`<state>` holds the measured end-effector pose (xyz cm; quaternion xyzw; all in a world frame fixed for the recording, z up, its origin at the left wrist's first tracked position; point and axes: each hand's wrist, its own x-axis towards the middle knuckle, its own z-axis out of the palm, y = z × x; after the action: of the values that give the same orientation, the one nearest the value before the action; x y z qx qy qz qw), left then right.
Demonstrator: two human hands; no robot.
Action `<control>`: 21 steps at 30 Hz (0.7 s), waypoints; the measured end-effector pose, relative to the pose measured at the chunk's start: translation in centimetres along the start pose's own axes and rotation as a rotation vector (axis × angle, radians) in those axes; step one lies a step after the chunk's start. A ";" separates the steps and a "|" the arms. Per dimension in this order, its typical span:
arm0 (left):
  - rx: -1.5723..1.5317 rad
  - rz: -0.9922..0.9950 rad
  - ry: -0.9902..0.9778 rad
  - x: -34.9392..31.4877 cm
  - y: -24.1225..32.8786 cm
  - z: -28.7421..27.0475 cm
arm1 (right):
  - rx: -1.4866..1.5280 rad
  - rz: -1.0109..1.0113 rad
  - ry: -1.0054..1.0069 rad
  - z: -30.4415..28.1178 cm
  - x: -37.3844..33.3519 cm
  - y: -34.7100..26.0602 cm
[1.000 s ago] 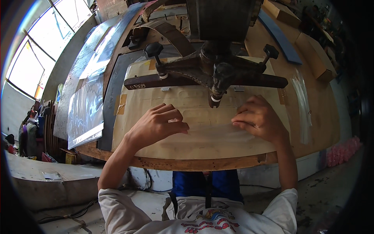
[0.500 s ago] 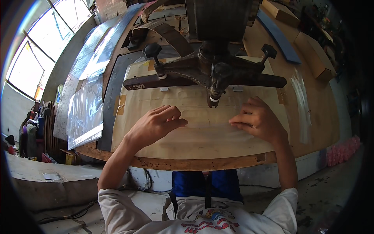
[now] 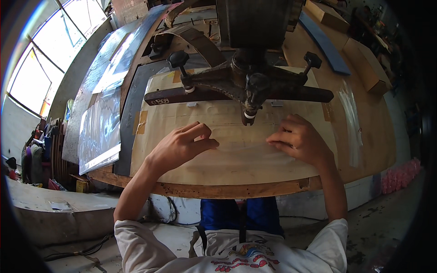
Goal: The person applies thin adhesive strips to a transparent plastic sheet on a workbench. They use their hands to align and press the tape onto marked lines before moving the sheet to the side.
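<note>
My left hand and my right hand face each other low over a tan sheet on the worktable. Each hand pinches with thumb and fingertips. Between them stretches a thin, see-through plastic film, faint against the tan sheet; its outline is hard to follow. Just beyond the hands stands a dark metal press head with a long crossbar. Two small pale blocks, a left block and a right block, sit near the bar.
Clear plastic sheets lie on the left. On the right are clear strips, a blue strip and a cardboard box. Black knobs, one at the left, rise from the press. The table's wooden edge runs before me.
Almost nothing differs. Both hands keep their pinch at nearly the same spot, and the press stays still.
</note>
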<state>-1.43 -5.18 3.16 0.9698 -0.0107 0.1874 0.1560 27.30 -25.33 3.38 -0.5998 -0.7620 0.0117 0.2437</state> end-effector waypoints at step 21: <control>0.028 0.010 0.021 0.2 0.1 0.2 | 0.050 0.003 -0.011 -0.1 0.0 -0.1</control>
<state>-1.20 -5.31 3.08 0.9698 -0.0112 0.1983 0.1418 27.25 -25.37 3.55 -0.5946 -0.7620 0.0345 0.2543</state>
